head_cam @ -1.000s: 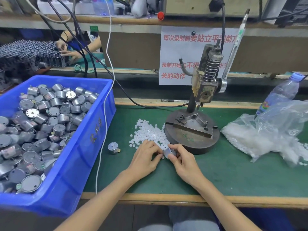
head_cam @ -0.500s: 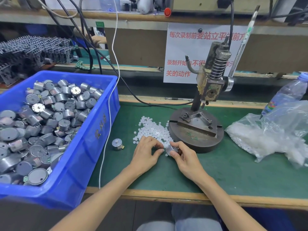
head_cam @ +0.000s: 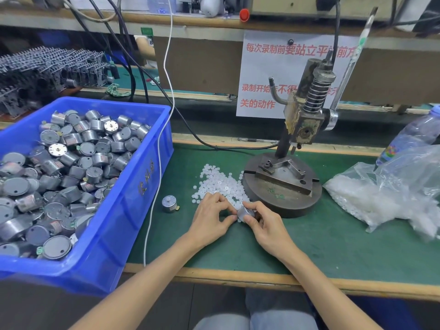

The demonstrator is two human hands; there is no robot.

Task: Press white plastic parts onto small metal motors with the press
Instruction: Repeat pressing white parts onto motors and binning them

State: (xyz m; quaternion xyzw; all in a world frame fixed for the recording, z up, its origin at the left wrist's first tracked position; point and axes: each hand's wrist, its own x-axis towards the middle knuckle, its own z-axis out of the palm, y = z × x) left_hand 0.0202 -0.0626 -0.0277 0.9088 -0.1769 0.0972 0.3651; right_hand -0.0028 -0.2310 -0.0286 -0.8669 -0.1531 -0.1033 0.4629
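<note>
Pinching a small silver cylindrical metal motor [head_cam: 246, 212] between thumb and fingertips, the right hand [head_cam: 266, 225] holds it just above the green bench mat [head_cam: 333, 234] at centre frame. The left hand [head_cam: 209, 217] meets it from the left, fingers curled, thumb and forefinger drawn together at the motor's near end. Cannot tell whether a part is pinched there. The motor's axis looks tipped over, running roughly left to right between the two hands rather than upright. The heap of small white plastic parts [head_cam: 221, 184] lies just above the hands, touching the left fingertips. The grey hand-lever press [head_cam: 302, 125] stands up and right; its V-shaped metal nest [head_cam: 283, 172] is empty. Judgement: the right hand is the nearer; the motor needs righting, shaft up, before seating. A spare motor [head_cam: 169, 203] lies left, beside the blue plastic bin [head_cam: 133, 194].
</note>
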